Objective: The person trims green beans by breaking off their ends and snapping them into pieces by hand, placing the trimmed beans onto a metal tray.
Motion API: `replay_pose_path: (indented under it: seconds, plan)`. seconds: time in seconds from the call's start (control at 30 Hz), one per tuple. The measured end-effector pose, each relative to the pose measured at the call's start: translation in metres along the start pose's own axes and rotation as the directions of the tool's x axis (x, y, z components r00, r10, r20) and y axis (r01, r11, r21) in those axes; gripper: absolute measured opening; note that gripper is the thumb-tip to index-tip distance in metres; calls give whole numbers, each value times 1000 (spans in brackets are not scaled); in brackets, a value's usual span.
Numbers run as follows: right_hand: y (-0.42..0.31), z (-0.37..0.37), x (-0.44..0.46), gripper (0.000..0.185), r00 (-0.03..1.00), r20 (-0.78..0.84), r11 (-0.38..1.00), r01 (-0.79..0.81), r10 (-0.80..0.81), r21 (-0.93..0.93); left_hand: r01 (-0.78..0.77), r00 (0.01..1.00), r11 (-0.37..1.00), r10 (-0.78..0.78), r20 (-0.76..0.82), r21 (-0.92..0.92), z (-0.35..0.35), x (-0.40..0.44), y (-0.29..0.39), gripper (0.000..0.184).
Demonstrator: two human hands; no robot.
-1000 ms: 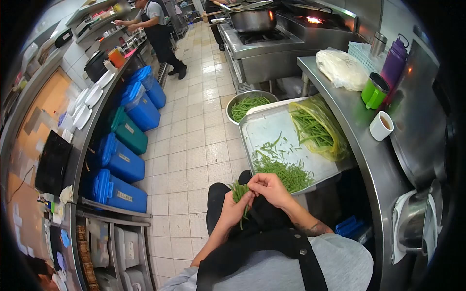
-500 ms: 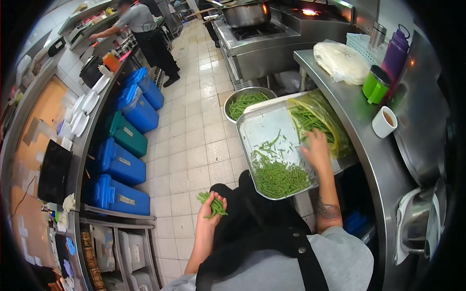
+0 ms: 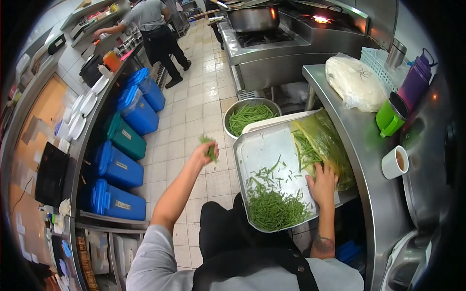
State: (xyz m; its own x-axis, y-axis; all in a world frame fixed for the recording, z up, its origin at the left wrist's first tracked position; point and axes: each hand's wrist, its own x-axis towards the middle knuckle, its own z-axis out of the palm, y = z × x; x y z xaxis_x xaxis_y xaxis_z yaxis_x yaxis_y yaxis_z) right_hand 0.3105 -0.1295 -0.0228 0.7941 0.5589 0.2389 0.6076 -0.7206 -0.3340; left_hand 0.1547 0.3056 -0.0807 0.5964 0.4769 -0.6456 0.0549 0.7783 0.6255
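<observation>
My left hand (image 3: 206,152) is wrapped round a small bunch of green beans (image 3: 211,153), held above the tiled floor, left of the metal bowl (image 3: 228,127). The bowl holds whole green beans (image 3: 250,116). My right hand (image 3: 322,183) lies with fingers spread on the near edge of a yellow plastic bag (image 3: 335,154), beside the beans at its mouth. That bag rests in the right part of a metal tray (image 3: 239,169). A heap of small cut green pieces (image 3: 274,208) fills the tray's near part, with loose bits scattered beyond it.
On the right a steel counter (image 3: 335,111) carries a white bag (image 3: 357,85), a green mug (image 3: 392,115) and a white cup (image 3: 394,162). Lidded bins (image 3: 121,167) line the left. Ahead are a lit stove (image 3: 262,58) and a person (image 3: 153,29) at the left counter.
My left hand has moved forward over the floor with the beans. My right hand left the left one, reached to the yellow bag and now rests on it. The person ahead has shifted stance.
</observation>
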Motion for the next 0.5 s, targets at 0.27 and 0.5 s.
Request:
replay_pose_path:
  seconds: [0.27, 0.5]
  plan:
    - [-1, 0, 3, 48, 999, 16, 997, -49, 48, 60, -155, 987, 984, 150, -51, -90, 165, 59, 44, 72]
    - [8, 4, 11, 36, 986, -161, 953, -2, 53, 303, -191, 975, 970, 205, -82, 153, 110, 62, -5, 67]
